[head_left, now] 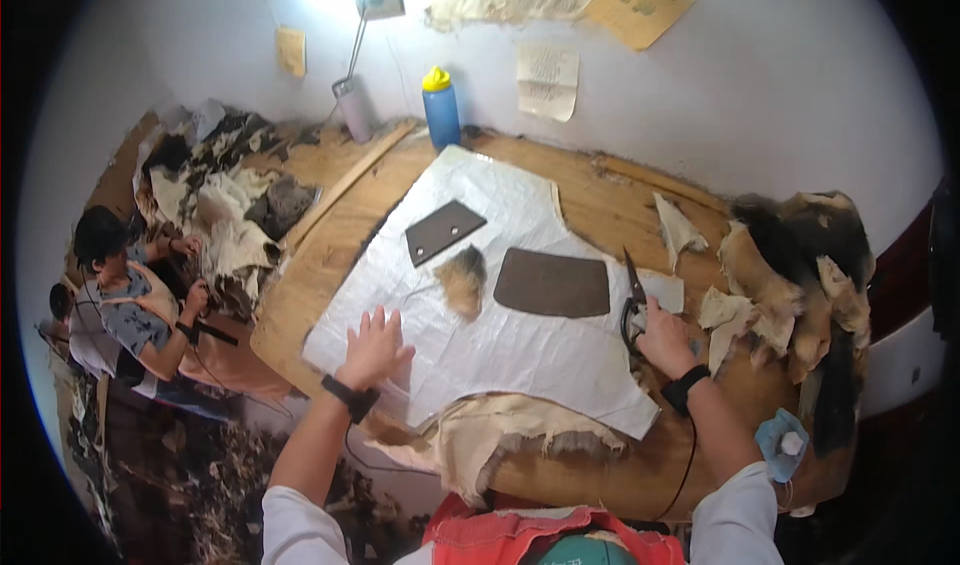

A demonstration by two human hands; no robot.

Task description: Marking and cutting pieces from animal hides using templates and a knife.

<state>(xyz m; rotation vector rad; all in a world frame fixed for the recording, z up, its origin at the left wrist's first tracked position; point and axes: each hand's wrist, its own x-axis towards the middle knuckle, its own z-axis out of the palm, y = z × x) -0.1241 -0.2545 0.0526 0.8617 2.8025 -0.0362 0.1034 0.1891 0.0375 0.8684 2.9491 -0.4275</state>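
My left hand [372, 353] rests palm down with fingers spread on a large white sheet [520, 370] cut in a garment-panel shape. My right hand [665, 341] grips a pair of dark scissors [632, 310] at the sheet's right edge, blades pointing away from me. On the sheet lie a dark brown plate with two holes [440, 235], a small tan and black fur piece [463, 285] and a brown panel with a curved edge [552, 285]. A pale hide with a furry edge [500, 435] shows from under the sheet's near side.
The wooden table [285, 330] also holds a blue bottle with a yellow lid [441, 110], a pale tumbler [352, 113], wooden strips [350, 183], fur pelts [790, 275] at right and a blue mask [780, 445]. At left a co-worker [140, 305] handles hides beside a scrap heap [230, 200].
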